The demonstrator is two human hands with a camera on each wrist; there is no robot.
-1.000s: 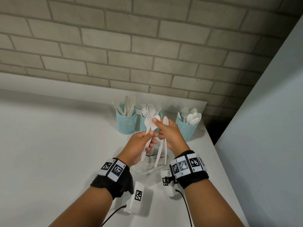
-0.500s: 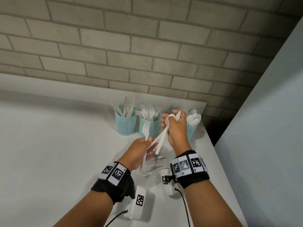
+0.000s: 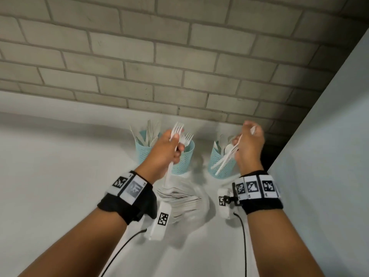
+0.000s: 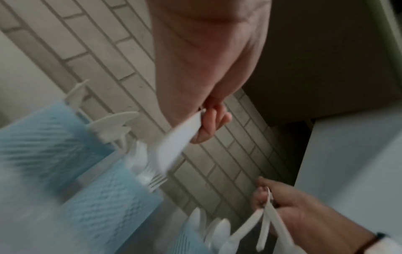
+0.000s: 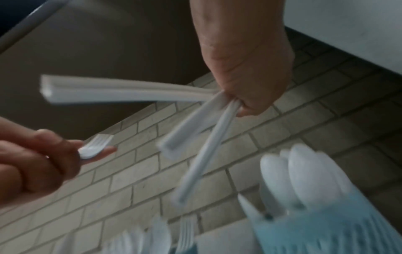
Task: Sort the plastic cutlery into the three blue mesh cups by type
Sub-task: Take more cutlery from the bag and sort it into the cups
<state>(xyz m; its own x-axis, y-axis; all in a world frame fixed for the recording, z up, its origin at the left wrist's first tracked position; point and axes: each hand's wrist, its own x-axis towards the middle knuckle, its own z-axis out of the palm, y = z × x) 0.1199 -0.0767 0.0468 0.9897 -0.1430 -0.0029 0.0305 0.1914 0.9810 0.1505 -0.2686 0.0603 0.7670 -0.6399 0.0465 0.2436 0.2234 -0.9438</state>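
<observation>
Three blue mesh cups stand by the brick wall: the left cup (image 3: 142, 150) holds knives, the middle cup (image 3: 185, 162) forks, the right cup (image 3: 218, 166) spoons. My left hand (image 3: 175, 144) grips a white fork (image 3: 178, 127) by its handle, tines up, in front of the middle cup. My right hand (image 3: 244, 134) holds a small bunch of spoons (image 3: 226, 159) over the right cup, handles fanning down-left. The right wrist view shows three handles (image 5: 191, 123) splayed from that fist, their bowls hidden. A pile of unsorted cutlery (image 3: 179, 196) lies on the table between my wrists.
The white table (image 3: 60, 176) runs along a brick wall (image 3: 179, 66) just behind the cups. A pale panel (image 3: 329, 156) rises close on the right, beside the spoon cup. Cables trail from both wrist cameras toward the table's near edge.
My hands have parted. The left hand lifted the fork up in front of the middle cup. The right hand carried the spoons to the right, over the spoon cup.
</observation>
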